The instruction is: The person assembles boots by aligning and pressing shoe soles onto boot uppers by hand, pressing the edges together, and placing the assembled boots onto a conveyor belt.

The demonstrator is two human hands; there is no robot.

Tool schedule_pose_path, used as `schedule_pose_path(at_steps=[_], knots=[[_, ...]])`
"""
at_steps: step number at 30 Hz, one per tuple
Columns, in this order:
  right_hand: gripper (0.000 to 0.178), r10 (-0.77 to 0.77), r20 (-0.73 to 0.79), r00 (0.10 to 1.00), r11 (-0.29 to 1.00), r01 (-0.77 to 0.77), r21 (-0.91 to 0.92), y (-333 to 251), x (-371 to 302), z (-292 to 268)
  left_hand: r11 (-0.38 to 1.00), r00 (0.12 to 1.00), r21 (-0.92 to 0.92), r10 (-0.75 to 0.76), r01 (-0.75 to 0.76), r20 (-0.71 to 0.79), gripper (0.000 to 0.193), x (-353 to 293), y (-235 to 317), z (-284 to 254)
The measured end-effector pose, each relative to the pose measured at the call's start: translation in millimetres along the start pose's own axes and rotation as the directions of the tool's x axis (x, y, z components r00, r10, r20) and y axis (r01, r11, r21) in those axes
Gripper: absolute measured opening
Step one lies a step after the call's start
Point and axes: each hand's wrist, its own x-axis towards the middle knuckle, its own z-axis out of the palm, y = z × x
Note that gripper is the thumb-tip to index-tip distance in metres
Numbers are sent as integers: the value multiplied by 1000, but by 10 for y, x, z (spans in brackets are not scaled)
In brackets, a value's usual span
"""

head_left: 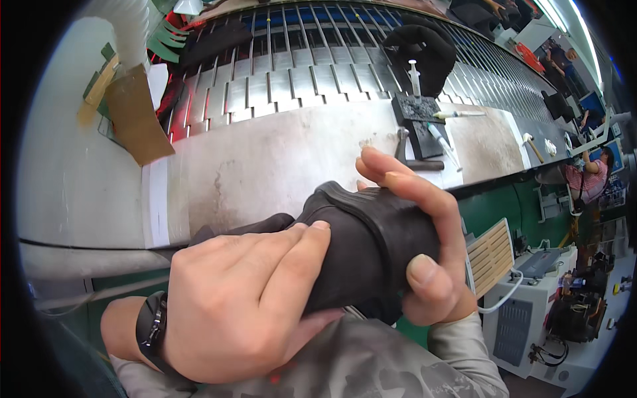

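Note:
Both hands hold a black, smooth boot-like item [348, 255] with a raised curved band, close in front of my body. Its lower side is hidden by my hands and clothing. My left hand [232, 292], a dark band on its wrist, presses along the item's left side with fingers together. From the right, my right hand [443, 232] curls round the banded end, thumb on the near side and fingers over the far side. Beyond that hand, a hammer [421, 164] lies beside a black block [417, 109] that carries a standing syringe [415, 76]. More syringes lie around the block.
A stained pale bench top [279, 146] borders a slatted metal conveyor [298, 86]. On the conveyor sits another black item [434, 50]. Brown cardboard [136, 116] stands at left. Another hammer [533, 147] lies farther right. A white machine [514, 325] is at lower right; people work beyond.

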Motion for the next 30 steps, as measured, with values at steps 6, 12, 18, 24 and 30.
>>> schedule_pose_path(at_steps=[6,12,18,24,30], knots=[[63,-98,156,983,995,92,45,-62,-274,19,993,983,-63,-93,104,161,98,-312,347,117],[33,-440,31,898,894,441,-80,129,-478,195,992,992,61,-117,114,45,99,-589,580,378],[28,-474,-4,881,874,470,-121,139,-555,256,992,994,53,-111,112,-20,96,-735,604,465],[29,-440,39,897,890,441,-116,118,-530,261,999,998,-12,-41,42,48,93,-685,453,378],[28,-411,54,910,888,413,-202,69,-594,229,997,1000,74,-11,12,-9,59,-639,485,452]])
